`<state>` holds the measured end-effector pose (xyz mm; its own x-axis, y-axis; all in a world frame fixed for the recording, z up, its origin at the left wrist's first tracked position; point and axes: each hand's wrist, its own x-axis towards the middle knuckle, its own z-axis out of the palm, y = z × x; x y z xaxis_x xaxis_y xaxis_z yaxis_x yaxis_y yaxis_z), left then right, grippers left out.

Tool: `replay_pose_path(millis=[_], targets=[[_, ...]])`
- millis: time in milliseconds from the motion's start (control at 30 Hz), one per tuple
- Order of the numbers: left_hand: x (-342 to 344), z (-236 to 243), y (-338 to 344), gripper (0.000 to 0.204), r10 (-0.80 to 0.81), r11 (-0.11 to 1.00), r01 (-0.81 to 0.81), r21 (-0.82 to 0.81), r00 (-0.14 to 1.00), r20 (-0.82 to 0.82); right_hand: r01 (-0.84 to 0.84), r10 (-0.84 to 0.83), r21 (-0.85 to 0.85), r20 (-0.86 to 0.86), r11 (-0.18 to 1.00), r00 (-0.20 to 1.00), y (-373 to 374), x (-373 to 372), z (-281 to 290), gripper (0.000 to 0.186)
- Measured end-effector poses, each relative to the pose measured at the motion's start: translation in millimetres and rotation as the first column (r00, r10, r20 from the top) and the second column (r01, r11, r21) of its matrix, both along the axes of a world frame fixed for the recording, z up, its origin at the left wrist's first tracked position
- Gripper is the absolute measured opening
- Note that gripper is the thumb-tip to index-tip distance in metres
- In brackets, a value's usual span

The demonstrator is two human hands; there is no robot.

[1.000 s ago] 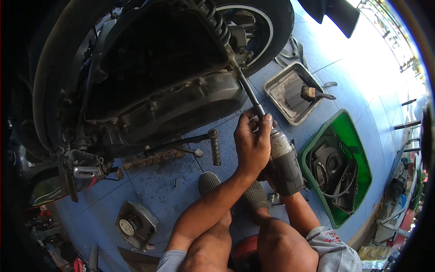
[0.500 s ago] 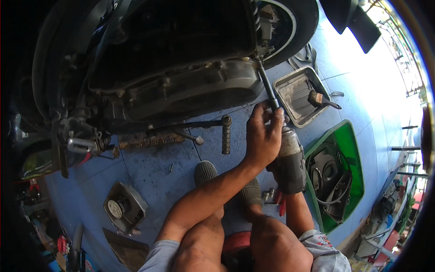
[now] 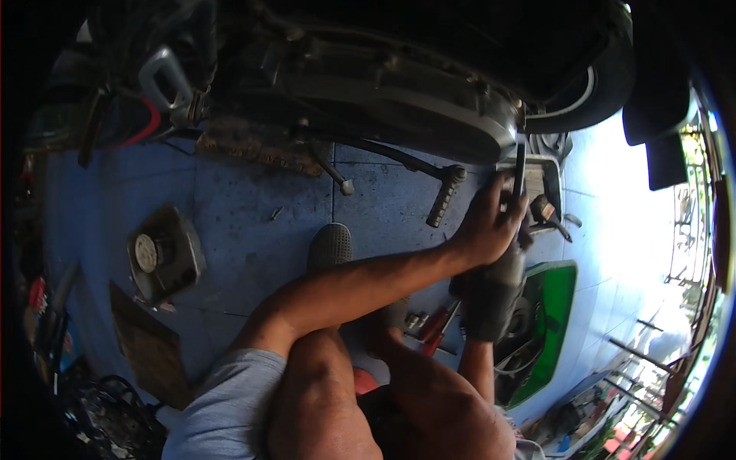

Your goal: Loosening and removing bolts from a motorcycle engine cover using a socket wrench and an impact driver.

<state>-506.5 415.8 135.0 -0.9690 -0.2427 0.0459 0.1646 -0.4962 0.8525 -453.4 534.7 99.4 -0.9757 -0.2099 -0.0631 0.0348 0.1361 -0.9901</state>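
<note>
My left hand (image 3: 491,222) is closed around a long socket extension bar (image 3: 520,165), just ahead of an impact wrench (image 3: 493,303). The bar points up to the rear end of a dark motor scooter's engine case (image 3: 399,100), near the wheel. Whether its tip sits on a bolt is too dark to tell. My right hand (image 3: 478,349) is at the wrench's back end, gripping it from below. The tool's body hides most of those fingers, and the wrist shows under it.
A metal tray (image 3: 553,172) with a paintbrush (image 3: 544,208) lies beyond my left hand. To the right stands a green bin (image 3: 563,307) of parts. Red-handled tools (image 3: 438,330) lie by my foot. The kickstarter pedal (image 3: 445,195) juts out, and a container (image 3: 188,257) sits at left.
My view has swung, so the scooter and floor things appear shifted. Both hands keep hold of the wrench and bar, now farther along toward the rear of the engine case.
</note>
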Motion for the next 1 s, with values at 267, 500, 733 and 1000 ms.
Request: replay_pose_path(millis=[267,500,733,1000], targets=[[36.3,-81.2,-60.5,0.030,-0.131,0.889,-0.039,0.457,0.933,0.335,-0.053,0.419,0.689,-0.376,0.723,0.826,44.0,66.9,-57.5,0.052],[-1.5,-94.0,-78.0,0.030,-0.093,0.699,-0.134,0.702,0.957,0.275,0.018,0.528,0.723,-0.521,0.691,0.670,10.8,24.9,-75.8,0.048],[-4.1,-89.7,-83.0,0.025,-0.027,0.600,-0.210,0.772,0.959,0.282,0.041,0.554,0.726,-0.559,0.686,0.616,9.7,13.8,-77.6,0.050],[-6.4,-86.8,-89.0,0.018,0.060,0.644,-0.348,0.681,0.911,0.409,0.049,0.544,0.718,-0.568,0.694,0.618,-0.1,16.1,-81.7,0.044]])
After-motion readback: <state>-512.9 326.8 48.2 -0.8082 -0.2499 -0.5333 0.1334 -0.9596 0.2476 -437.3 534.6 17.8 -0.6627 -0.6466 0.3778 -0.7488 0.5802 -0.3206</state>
